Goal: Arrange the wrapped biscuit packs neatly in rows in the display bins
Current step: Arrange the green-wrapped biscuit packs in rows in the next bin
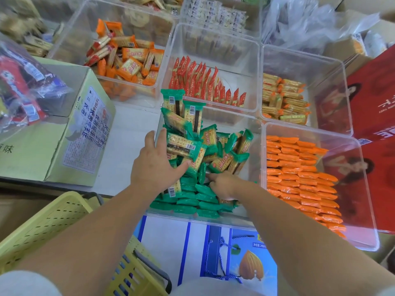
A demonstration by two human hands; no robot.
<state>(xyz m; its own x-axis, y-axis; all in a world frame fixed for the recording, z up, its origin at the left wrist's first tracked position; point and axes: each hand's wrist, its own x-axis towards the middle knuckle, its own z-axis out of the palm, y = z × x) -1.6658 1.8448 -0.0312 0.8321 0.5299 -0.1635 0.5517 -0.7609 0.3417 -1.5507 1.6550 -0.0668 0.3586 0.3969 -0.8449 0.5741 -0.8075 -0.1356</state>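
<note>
A clear display bin (254,129) in front of me holds green-wrapped biscuit packs. Its near part has packs standing in neat rows (192,201); its far part holds a loose heap of green packs (215,146). My left hand (157,161) presses flat against the left side of the heap, fingers spread and holding the stack back. My right hand (222,183) reaches into the middle of the bin with fingers curled down among the standing packs; I cannot see whether it grips one.
Neighbouring clear bins hold orange packs in rows (299,178), yellow-orange packs (284,99), red packs standing on edge (203,82) and a loose orange heap (126,58). A cardboard box (81,135) sits left, a yellow basket (53,229) near left, red cartons (378,97) right.
</note>
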